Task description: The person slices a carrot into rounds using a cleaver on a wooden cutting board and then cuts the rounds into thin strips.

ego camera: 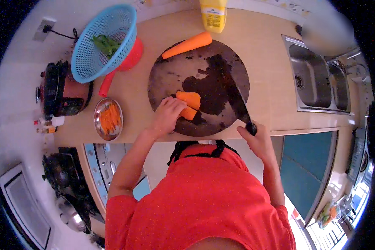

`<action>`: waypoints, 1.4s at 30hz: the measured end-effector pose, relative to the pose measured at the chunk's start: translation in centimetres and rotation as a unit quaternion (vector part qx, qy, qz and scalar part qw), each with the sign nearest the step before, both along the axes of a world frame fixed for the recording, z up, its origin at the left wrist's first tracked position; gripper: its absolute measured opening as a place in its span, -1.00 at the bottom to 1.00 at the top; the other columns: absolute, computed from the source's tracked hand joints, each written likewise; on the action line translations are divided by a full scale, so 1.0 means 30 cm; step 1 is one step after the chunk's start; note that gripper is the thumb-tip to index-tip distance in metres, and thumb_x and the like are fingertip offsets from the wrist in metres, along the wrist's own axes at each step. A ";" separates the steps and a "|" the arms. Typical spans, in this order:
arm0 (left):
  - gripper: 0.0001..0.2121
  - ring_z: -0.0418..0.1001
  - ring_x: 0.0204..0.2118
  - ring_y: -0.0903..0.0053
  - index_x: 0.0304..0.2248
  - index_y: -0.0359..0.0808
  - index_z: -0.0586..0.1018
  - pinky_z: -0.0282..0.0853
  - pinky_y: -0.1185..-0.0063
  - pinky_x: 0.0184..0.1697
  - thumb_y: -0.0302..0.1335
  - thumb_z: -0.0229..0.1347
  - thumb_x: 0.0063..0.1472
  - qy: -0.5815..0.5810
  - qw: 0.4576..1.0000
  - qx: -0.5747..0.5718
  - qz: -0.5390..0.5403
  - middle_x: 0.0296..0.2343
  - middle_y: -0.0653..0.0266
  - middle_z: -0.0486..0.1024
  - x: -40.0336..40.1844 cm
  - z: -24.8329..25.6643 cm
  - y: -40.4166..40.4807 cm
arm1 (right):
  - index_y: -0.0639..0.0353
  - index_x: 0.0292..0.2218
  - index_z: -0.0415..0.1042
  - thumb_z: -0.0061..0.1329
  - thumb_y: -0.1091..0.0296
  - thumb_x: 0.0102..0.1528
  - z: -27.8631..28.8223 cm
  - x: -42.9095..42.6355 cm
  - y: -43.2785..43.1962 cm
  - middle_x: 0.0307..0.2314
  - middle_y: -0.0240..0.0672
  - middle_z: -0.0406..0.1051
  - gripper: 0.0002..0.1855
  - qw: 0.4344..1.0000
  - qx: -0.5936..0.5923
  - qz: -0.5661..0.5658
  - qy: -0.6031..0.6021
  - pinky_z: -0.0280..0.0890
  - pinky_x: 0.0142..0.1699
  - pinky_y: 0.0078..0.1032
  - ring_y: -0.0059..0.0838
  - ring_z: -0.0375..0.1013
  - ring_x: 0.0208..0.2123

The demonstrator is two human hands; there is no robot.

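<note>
My left hand (169, 115) rests at the lower left of a round dark cutting board (162, 78), its fingers on cut pieces of carrot (190, 99). In my right hand (257, 137) is the black handle of a kitchen knife (239, 100), whose broad dark blade lies over the right part of the board, away from the carrot pieces. A long peeled carrot (189, 45) lies across the board's far edge. Wet dark patches cover much of the board. Left of the board, an oval metal dish (122, 120) holds shredded carrot (110, 118).
A blue plastic colander (81, 62) with green leaves leans over a red handled container (132, 57) at the back left. Beyond the board stands a yellow bottle (214, 18). A rice cooker (67, 93) is far left, a double steel sink (311, 75) at right.
</note>
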State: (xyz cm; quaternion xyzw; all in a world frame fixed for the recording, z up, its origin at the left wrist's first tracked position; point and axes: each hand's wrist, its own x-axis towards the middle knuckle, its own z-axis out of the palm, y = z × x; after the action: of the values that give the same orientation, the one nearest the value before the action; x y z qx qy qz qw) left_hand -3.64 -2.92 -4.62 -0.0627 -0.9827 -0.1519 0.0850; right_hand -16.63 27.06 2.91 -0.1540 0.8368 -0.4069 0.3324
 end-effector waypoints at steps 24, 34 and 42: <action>-0.64 0.34 -0.09 0.21 -0.20 -0.25 0.40 0.15 0.30 0.06 -0.64 0.11 -0.07 -0.002 0.998 0.043 0.038 -0.24 0.17 0.42 0.034 0.032 0.003 | 0.35 -0.37 0.34 0.00 0.03 0.07 -0.045 0.034 0.057 -0.58 0.01 0.36 -0.55 0.981 0.050 0.183 0.030 0.22 -0.42 -0.30 -0.15 0.35 -0.53; -0.60 0.34 -0.09 0.11 -0.16 -0.31 0.38 0.24 0.33 -0.01 -0.58 0.17 -0.04 -0.004 0.976 0.172 0.135 -0.21 0.10 0.42 -0.301 0.045 -0.203 | 0.25 -0.35 0.33 -0.02 0.12 0.12 0.011 0.029 0.111 -0.74 -0.44 0.25 -0.67 0.999 -0.024 -0.031 -0.034 0.09 -0.67 -0.58 -0.66 0.21 -0.76; -0.56 0.31 -0.05 0.14 -0.13 -0.29 0.38 0.25 0.34 0.00 -0.54 0.20 -0.06 0.071 0.994 0.043 0.068 -0.15 0.09 0.38 -0.324 0.097 -0.133 | 0.18 -0.43 0.25 -0.07 0.13 0.16 -0.044 0.044 0.084 -0.75 -0.50 0.19 -0.70 0.974 -0.137 -0.128 -0.123 0.10 -0.68 -0.62 -0.68 0.19 -0.76</action>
State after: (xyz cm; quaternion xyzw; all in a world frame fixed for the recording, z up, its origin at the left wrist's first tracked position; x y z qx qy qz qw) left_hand -13.35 -6.90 -1.72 -0.0023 -0.9687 -0.1832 0.1677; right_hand -15.32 29.59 1.59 -0.0384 0.7384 -0.5729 0.3537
